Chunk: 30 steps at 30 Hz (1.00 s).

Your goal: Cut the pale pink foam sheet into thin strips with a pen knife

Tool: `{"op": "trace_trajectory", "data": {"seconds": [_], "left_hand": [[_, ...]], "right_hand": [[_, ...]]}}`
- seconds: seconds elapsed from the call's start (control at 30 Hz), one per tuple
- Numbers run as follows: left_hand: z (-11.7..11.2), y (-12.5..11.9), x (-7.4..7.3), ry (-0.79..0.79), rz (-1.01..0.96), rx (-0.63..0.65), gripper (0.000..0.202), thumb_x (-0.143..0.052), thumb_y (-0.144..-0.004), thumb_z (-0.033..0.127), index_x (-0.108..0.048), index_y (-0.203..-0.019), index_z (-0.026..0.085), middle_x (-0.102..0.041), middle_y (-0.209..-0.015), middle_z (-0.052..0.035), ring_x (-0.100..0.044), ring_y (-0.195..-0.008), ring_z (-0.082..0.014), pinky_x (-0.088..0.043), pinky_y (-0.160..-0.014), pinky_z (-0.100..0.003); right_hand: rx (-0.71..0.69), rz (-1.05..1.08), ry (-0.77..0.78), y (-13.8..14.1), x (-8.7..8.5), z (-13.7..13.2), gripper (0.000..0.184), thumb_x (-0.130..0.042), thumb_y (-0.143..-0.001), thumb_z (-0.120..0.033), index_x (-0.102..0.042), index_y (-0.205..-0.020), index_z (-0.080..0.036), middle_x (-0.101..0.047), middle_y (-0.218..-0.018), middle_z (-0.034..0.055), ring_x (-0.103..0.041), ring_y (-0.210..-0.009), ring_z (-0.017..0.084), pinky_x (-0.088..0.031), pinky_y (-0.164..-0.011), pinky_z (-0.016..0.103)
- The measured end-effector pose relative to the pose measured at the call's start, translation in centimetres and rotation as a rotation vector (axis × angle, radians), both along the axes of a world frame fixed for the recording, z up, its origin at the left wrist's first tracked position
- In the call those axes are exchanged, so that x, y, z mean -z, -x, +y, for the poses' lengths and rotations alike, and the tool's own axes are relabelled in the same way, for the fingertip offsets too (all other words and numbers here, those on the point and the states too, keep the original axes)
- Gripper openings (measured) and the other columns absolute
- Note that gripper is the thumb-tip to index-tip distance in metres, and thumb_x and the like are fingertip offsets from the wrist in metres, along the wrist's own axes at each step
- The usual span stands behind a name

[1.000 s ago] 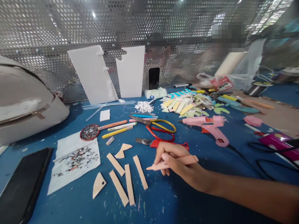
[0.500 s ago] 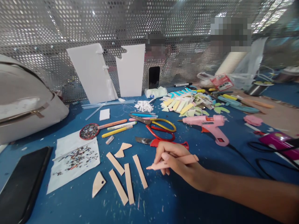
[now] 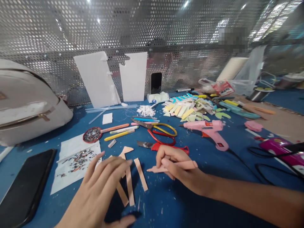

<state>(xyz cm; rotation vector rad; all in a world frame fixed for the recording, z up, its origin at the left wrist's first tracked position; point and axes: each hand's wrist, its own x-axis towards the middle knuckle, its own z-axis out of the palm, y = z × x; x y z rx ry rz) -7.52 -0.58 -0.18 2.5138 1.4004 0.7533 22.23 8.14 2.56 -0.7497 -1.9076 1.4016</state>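
A peach-coloured marker pen (image 3: 187, 165) is held in my right hand (image 3: 177, 164) in a writing grip, its tip pointing left above the table. My left hand (image 3: 101, 186) is spread with its fingers apart over several peach-coloured strips (image 3: 130, 190), hiding part of them; whether it touches them I cannot tell. One strip (image 3: 141, 174) lies in full view between the two hands. Beyond the left fingertips sits a forked peach-coloured piece (image 3: 127, 149). Just behind my right hand lies a red-handled cutter knife (image 3: 155, 146).
Scissors (image 3: 152, 126), markers (image 3: 120, 134) and a pink glue gun (image 3: 209, 129) lie farther back. Paper scraps (image 3: 187, 109) are heaped behind them. At left are a phone (image 3: 28, 186), a sheet with sequins (image 3: 68, 180) and a backpack (image 3: 28, 107). White boards (image 3: 97, 79) lean on the perforated metal wall.
My left hand has come into view from below and now covers several strips and the rounded piece with a hole. My right hand keeps the marker pen in nearly the same place.
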Motion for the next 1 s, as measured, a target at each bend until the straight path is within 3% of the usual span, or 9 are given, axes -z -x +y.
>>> {"op": "trace_trajectory", "data": {"seconds": [0.1, 0.2, 0.37, 0.5, 0.67, 0.8, 0.93, 1.0], "left_hand": [[1.5, -1.5, -1.0, -0.123, 0.149, 0.015, 0.094, -0.078, -0.082, 0.053, -0.031, -0.158, 0.024, -0.057, -0.151, -0.0076, -0.055, -0.135, -0.0306, -0.005, -0.13, -0.042], [1.7, -2.1, -1.0, -0.176, 0.167, 0.037, 0.095, -0.075, -0.081, 0.051, -0.03, -0.158, 0.019, -0.057, -0.151, -0.0067, -0.056, -0.133, -0.029, 0.005, -0.129, -0.034], [1.4, -2.3, -0.9, -0.167, 0.202, 0.04, 0.099, -0.074, -0.081, 0.046, -0.023, -0.161, 0.018, -0.056, -0.153, -0.0064, -0.054, -0.133, -0.0303, 0.006, -0.129, -0.039], [1.2, -2.4, -1.0, -0.14, 0.215, 0.035, 0.102, -0.074, -0.084, 0.045, -0.017, -0.164, 0.018, -0.057, -0.152, -0.0073, -0.053, -0.134, -0.0316, 0.007, -0.129, -0.042], [0.9, -2.8, -1.2, -0.064, 0.175, -0.009, 0.097, -0.071, -0.087, 0.039, -0.015, -0.164, 0.022, -0.06, -0.148, -0.0053, -0.052, -0.137, -0.0294, 0.005, -0.128, -0.043], [0.6, -3.3, -1.1, -0.12, 0.148, 0.055, 0.099, -0.069, -0.09, 0.055, -0.016, -0.163, 0.016, -0.061, -0.145, -0.0071, -0.054, -0.135, -0.0274, 0.006, -0.128, -0.04], [0.2, -3.8, -0.7, -0.089, 0.16, 0.045, 0.096, -0.052, -0.096, 0.075, -0.017, -0.162, 0.015, -0.07, -0.13, -0.0034, -0.056, -0.131, -0.0238, 0.004, -0.129, -0.044], [0.0, -3.8, -0.5, -0.078, 0.165, 0.044, 0.098, -0.045, -0.096, 0.079, -0.016, -0.162, 0.014, -0.071, -0.127, -0.0031, -0.056, -0.131, -0.0233, 0.003, -0.129, -0.046]], "right_hand": [[-0.007, 0.011, -0.004, 0.0, 0.1, -0.1, 0.042, -0.05, -0.105, -0.055, -0.057, -0.086, -0.018, -0.047, -0.06, -0.0055, -0.041, -0.052, 0.011, -0.031, -0.05, 0.024], [-0.004, 0.011, 0.0, 0.0, 0.2, -0.1, 0.039, -0.049, -0.105, -0.051, -0.057, -0.086, -0.018, -0.046, -0.06, -0.0058, -0.041, -0.052, 0.01, -0.03, -0.05, 0.024], [-0.009, 0.011, -0.006, 0.0, 0.2, -0.1, 0.03, -0.049, -0.104, -0.04, -0.057, -0.085, -0.018, -0.046, -0.062, -0.0055, -0.042, -0.053, 0.01, -0.032, -0.051, 0.024], [-0.035, -0.006, -0.006, 0.2, -0.2, -0.2, 0.016, -0.059, -0.094, -0.031, -0.059, -0.084, -0.018, -0.054, -0.072, -0.0016, -0.047, -0.059, 0.011, -0.037, -0.055, 0.024], [-0.136, -0.002, -0.06, 0.2, -0.3, -0.2, 0.007, -0.063, -0.09, -0.024, -0.065, -0.09, -0.017, -0.062, -0.079, 0.0013, -0.052, -0.063, 0.012, -0.041, -0.058, 0.024], [-0.209, 0.016, -0.12, 0.0, -0.1, -0.6, 0.017, -0.058, -0.096, -0.03, -0.065, -0.089, -0.016, -0.066, -0.082, 0.0049, -0.058, -0.07, 0.015, -0.045, -0.064, 0.026], [-0.245, 0.036, 0.039, 0.2, 0.2, -1.5, 0.028, -0.053, -0.103, -0.038, -0.063, -0.09, -0.015, -0.06, -0.071, 0.0007, -0.056, -0.06, 0.013, -0.044, -0.056, 0.022], [-0.29, 0.031, -0.038, 0.4, 0.2, -2.0, 0.024, -0.056, -0.102, -0.036, -0.066, -0.095, -0.015, -0.065, -0.075, 0.0022, -0.06, -0.063, 0.013, -0.046, -0.059, 0.022]]}}
